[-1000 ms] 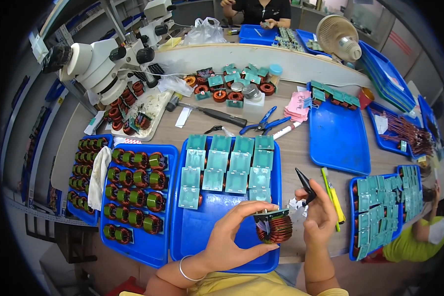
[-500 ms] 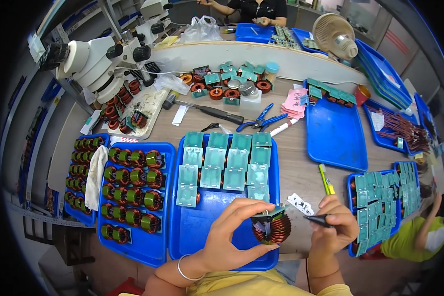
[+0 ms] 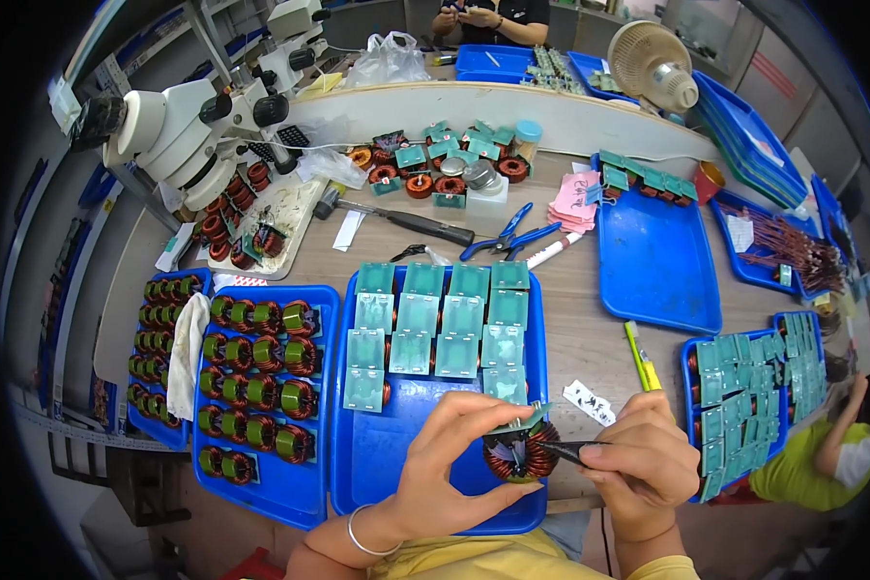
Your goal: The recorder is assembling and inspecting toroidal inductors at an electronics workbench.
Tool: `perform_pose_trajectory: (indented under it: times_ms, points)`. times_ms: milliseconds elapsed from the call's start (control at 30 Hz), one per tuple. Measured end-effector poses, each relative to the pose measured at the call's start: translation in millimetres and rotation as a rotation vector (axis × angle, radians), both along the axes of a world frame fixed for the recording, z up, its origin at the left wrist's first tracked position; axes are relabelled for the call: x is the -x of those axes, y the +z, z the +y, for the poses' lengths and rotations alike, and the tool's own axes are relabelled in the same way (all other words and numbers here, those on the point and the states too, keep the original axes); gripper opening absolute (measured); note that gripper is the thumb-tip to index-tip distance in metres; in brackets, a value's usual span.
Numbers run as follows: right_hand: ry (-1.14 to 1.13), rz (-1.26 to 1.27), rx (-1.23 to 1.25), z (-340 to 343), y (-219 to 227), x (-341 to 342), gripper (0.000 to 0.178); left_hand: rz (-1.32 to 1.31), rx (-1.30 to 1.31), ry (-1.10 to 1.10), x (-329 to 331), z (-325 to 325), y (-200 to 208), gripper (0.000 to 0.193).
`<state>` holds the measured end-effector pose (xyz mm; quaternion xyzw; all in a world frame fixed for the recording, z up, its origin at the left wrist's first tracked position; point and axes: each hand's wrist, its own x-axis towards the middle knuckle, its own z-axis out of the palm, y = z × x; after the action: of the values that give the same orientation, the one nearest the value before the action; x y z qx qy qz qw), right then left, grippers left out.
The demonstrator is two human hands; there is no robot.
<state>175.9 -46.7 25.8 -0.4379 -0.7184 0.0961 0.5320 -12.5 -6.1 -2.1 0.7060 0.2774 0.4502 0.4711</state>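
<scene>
My left hand (image 3: pixel 445 464) grips a copper-wound toroidal coil (image 3: pixel 524 456) between thumb below and fingers above, with a small green circuit board (image 3: pixel 530 418) on its upper side. In my right hand (image 3: pixel 648 459) is a black pointed tool that looks like tweezers (image 3: pixel 572 450). Its tip reaches the coil's middle, just under the board; whether it touches is too small to tell. Beneath my left hand lies a blue tray (image 3: pixel 396 454) with rows of coils, board side up (image 3: pixel 411 353).
Left of it stands a blue tray of green-banded coils (image 3: pixel 261 394). Behind are pliers (image 3: pixel 509 237), a hammer (image 3: pixel 406 222) and a microscope (image 3: pixel 169 135). A yellow-green knife (image 3: pixel 642 358), a blue tray (image 3: pixel 657 261) and trays of boards (image 3: pixel 739 416) are at right. People sit opposite and far right.
My right hand has moved left, bringing the black tool's tip to the coil. My left hand has tilted the coil slightly, so its middle shows more. The person opposite has brought their hands together.
</scene>
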Motion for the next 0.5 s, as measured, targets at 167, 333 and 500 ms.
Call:
perform_pose_trajectory:
  times_ms: [167, 333, 500]
  points:
    - [0.003, -0.007, 0.02, -0.8, -0.1, 0.1, 0.022, 0.006, -0.017, 0.012, -0.7, -0.8, -1.0, 0.058]
    - [-0.021, -0.007, 0.044, 0.8, 0.5, 4.1, 0.01, 0.007, -0.031, 0.018, -0.9, -0.9, -1.4, 0.058]
    - [-0.026, -0.011, 0.043, 2.0, 1.7, 5.5, 0.01, 0.01, -0.033, 0.033, -1.4, -1.0, -2.3, 0.057]
